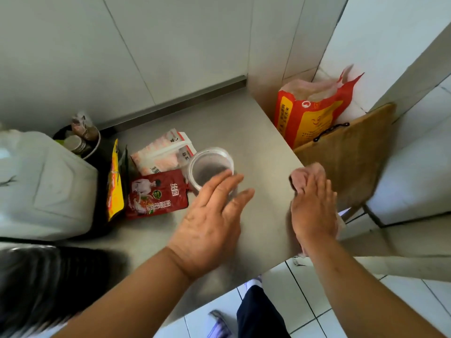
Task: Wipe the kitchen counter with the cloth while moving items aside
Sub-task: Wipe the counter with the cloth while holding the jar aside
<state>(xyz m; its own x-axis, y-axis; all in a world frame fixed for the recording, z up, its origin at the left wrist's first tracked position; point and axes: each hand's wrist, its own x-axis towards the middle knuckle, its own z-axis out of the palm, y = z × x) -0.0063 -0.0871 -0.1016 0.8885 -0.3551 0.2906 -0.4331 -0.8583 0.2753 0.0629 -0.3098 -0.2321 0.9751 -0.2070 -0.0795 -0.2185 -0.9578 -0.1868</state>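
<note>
2 bare hands over a grey steel kitchen counter. Right hand lies flat, fingers spread, pressing a pink crumpled cloth at the counter's right edge; cloth bunches out past the fingertips and a bit shows by the wrist, so it runs roughly along the hand, near-to-far, parallel to that edge. Not a pinch, just a palm-down hold on the cloth. Left hand is open wide, fingers extended, holding nothing; fingertips reach the near rim of a clear round plastic container. Touching or just short: cannot tell, blurred.

Key relation: container sits just ahead and slightly left of the left hand, well left of the cloth, so the left hand is the nearer one for shifting it. Container stands upright, mouth up, no long axis along the counter. Bare counter lies between the 2 hands, likely the next strip to wipe.

Left of the container: red flat sauce pouch, white and pink packet, yellow packet on edge, white plastic jug. Beyond the counter edge at right: red and yellow rice sack, brown wooden board.
</note>
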